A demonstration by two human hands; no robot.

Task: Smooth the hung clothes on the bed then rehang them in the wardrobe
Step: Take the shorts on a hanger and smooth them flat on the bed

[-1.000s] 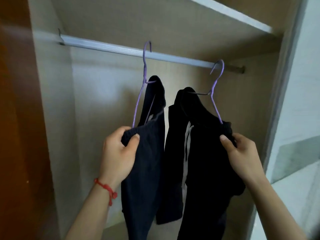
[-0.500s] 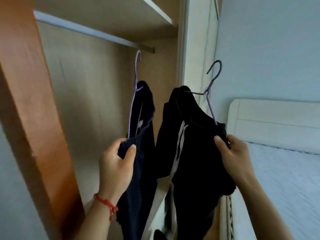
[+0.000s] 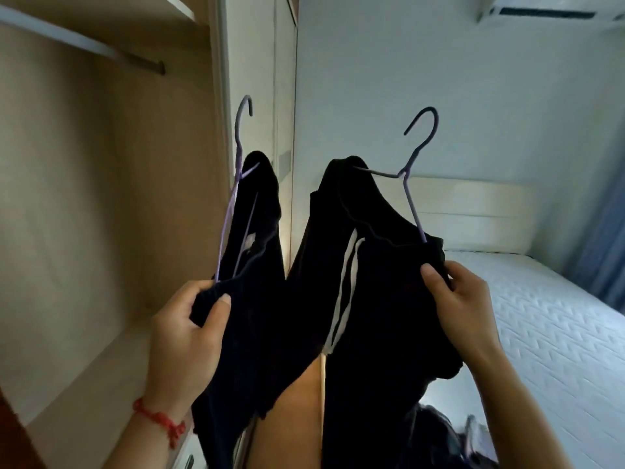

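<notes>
My left hand (image 3: 184, 336) grips the lower corner of a purple wire hanger (image 3: 233, 194) together with the dark navy garment (image 3: 257, 319) draped on it. My right hand (image 3: 460, 306) pinches the end of a second purple hanger (image 3: 411, 184) carrying a black garment (image 3: 382, 299) with white drawstrings. Both hangers are held up in the air, their hooks free, between the wardrobe and the bed. The garments' lower parts hang out of view.
The open wardrobe (image 3: 101, 198) with its metal rail (image 3: 77, 40) is at the left. A white quilted mattress (image 3: 558, 333) and pale headboard (image 3: 473, 204) lie to the right. Dark clothing (image 3: 449, 434) lies at the bed's near corner. An air conditioner (image 3: 548, 8) hangs top right.
Both hangers have come off the wardrobe rail and moved right with my hands. My view has swung from the wardrobe interior toward the bed.
</notes>
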